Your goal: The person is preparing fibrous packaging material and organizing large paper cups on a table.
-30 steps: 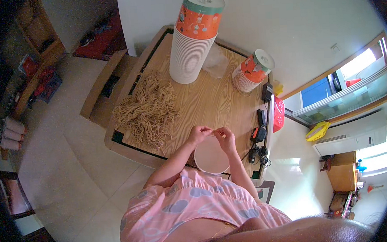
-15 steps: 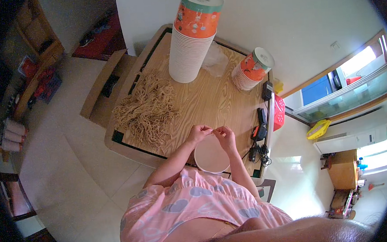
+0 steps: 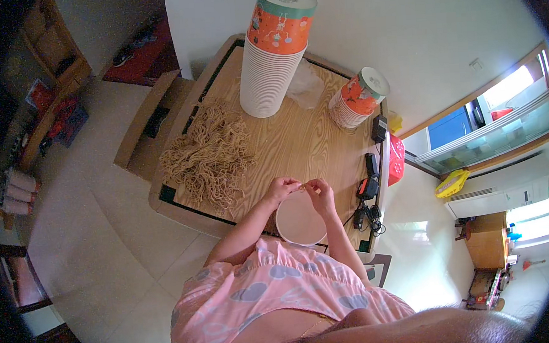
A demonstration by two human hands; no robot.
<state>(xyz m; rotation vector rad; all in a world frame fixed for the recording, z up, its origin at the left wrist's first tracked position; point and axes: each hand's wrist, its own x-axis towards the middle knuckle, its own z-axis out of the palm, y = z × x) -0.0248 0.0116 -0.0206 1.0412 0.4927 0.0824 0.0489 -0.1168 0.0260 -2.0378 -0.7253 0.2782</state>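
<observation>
A white paper bucket (image 3: 300, 219) rests against my lap at the table's near edge, its round pale face toward me. My left hand (image 3: 284, 188) and my right hand (image 3: 320, 197) meet at the bucket's far rim, thumbs and fingers pinched together. A tiny tan bit shows between the fingertips, too small to name. Left of my hands lies a loose heap of tan twisted cords (image 3: 207, 157) on the wood-topped table (image 3: 286, 152).
A tall stack of nested paper buckets (image 3: 274, 58), orange and green on top, stands at the back. A shorter stack (image 3: 359, 97) is at the back right, near a crumpled clear plastic bag (image 3: 305, 84). Black adapters and cables (image 3: 367, 194) line the right edge. An open cardboard box (image 3: 152, 128) sits left.
</observation>
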